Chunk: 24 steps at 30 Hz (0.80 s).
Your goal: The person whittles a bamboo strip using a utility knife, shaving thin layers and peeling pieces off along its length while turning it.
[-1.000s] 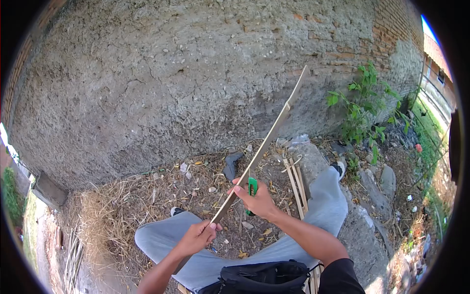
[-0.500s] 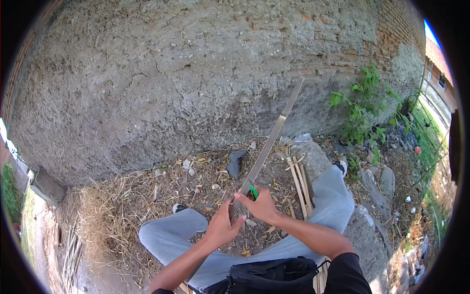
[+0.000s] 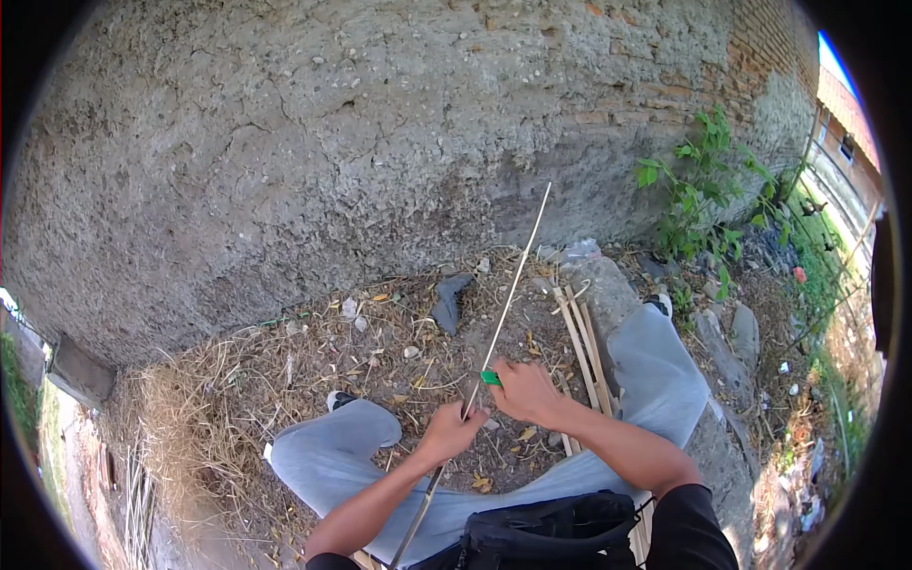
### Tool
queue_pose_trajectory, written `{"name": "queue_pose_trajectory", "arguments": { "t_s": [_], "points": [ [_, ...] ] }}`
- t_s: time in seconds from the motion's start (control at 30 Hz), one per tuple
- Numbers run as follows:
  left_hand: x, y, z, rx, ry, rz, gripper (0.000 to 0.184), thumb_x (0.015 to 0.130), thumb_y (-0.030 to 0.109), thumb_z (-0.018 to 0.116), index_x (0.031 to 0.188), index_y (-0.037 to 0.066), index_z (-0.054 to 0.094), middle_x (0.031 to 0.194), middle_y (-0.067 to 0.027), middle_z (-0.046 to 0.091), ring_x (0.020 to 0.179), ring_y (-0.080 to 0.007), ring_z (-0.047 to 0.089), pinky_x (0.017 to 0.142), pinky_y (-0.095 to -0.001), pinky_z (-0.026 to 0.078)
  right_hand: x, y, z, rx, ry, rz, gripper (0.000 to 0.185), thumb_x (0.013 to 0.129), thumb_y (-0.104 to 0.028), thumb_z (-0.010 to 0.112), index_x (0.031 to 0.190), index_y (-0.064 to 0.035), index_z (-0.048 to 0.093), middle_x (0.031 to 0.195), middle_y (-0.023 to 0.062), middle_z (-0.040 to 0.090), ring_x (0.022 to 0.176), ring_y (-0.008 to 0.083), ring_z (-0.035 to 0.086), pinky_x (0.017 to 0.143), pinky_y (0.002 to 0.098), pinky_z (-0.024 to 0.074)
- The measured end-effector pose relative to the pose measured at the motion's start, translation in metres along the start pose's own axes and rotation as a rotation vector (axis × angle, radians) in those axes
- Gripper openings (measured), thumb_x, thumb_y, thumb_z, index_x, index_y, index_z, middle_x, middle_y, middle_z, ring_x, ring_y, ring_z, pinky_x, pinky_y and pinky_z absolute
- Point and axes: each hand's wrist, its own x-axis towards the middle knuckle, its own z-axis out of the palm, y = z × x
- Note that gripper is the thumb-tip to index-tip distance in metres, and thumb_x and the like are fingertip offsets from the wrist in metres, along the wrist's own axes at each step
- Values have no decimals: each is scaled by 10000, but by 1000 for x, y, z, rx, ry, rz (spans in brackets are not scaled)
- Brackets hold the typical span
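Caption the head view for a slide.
Left grip holds a bamboo strip; right grip holds a green-handled knife beside it.

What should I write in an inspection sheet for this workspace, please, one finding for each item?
Surface: bare ground, straw scattered over it.
Job's things: long thin strip; green tool, blade not discernible.
Clutter: loose strips near the right leg; dark grey scrap near the wall.
Hands: left hand closed on the thin strip; right hand closed on the green tool.
Cables: nothing seen.
Surroundings: rough wall ahead, leafy plant at right.
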Motion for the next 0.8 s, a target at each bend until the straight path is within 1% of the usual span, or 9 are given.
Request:
{"name": "queue_pose_trajectory", "arguments": {
  "t_s": [0.07, 0.17, 0.23, 0.37, 0.43, 0.47, 0.53, 0.7, 0.8],
  "points": [
    [6, -19, 6, -22, 6, 20, 395, 902, 297, 647, 657, 33, 484, 548, 8, 444, 541, -84, 398, 478, -330, 341, 2, 0, 9, -106, -43, 7, 239, 842, -243, 591, 851, -5, 605, 722, 242, 648, 623, 432, 633, 610, 524, 521],
    [6, -23, 1, -152, 3, 10, 388, 885, 281, 667, 654, 36, 473, 544, -10, 444, 532, -101, 401, 484, -345, 347, 4, -11, 9, -151, -49, -21, 235, 837, -258, 587, 846, -28, 633, 702, 242, 645, 628, 425, 643, 596, 509, 522],
    [-1, -13, -7, -134, 30, 35, 361, 884, 211, 677, 666, 75, 424, 574, 33, 412, 550, -60, 361, 476, -295, 319, 6, -19, 13, -180, -49, -11, 224, 831, -259, 589, 826, -41, 644, 695, 233, 648, 631, 417, 650, 587, 500, 522],
    [-4, -18, -5, 31, 82, 68, 340, 866, 195, 676, 678, 66, 424, 567, 2, 429, 541, -89, 405, 487, -311, 346, 12, -26, 16, -265, -60, -26, 198, 815, -212, 571, 760, -51, 671, 664, 208, 662, 616, 373, 677, 542, 464, 532],
    [-6, -21, -2, 71, 143, 26, 208, 836, 167, 642, 794, 1, 525, 640, -172, 565, 589, -301, 569, 592, -419, 449, 15, -24, 21, -314, -59, -33, 180, 798, -196, 574, 742, -57, 674, 669, 199, 668, 620, 355, 685, 537, 454, 536],
    [-7, -22, -2, 68, 144, 25, 208, 836, 167, 642, 794, 1, 525, 640, -172, 565, 589, -301, 569, 592, -419, 449, 16, -22, 24, -365, -54, -40, 164, 780, -180, 578, 724, -63, 677, 675, 191, 673, 625, 337, 692, 533, 443, 540],
    [-14, -11, -7, 143, 133, -61, 156, 818, 117, 584, 872, -21, 535, 727, -228, 614, 708, -386, 637, 665, -442, 483, 19, -19, 29, -377, -38, -47, 169, 787, -178, 573, 714, -66, 677, 681, 182, 677, 624, 331, 695, 534, 442, 543],
    [-18, -3, -13, 208, 135, -77, 169, 814, 103, 547, 909, -35, 541, 761, -240, 628, 750, -418, 643, 697, -441, 499, 34, -16, 28, -360, -48, -6, 187, 809, -166, 554, 732, -61, 689, 737, 179, 692, 675, 334, 706, 567, 452, 551],
    [-40, -2, 2, 253, 46, -63, 179, 822, 103, 545, 933, -37, 545, 772, -239, 635, 760, -404, 654, 704, -437, 507, 56, 16, 11, -417, -14, 225, 192, 848, -126, 541, 784, -47, 704, 822, 193, 699, 780, 329, 709, 652, 452, 562]
  ]
}}
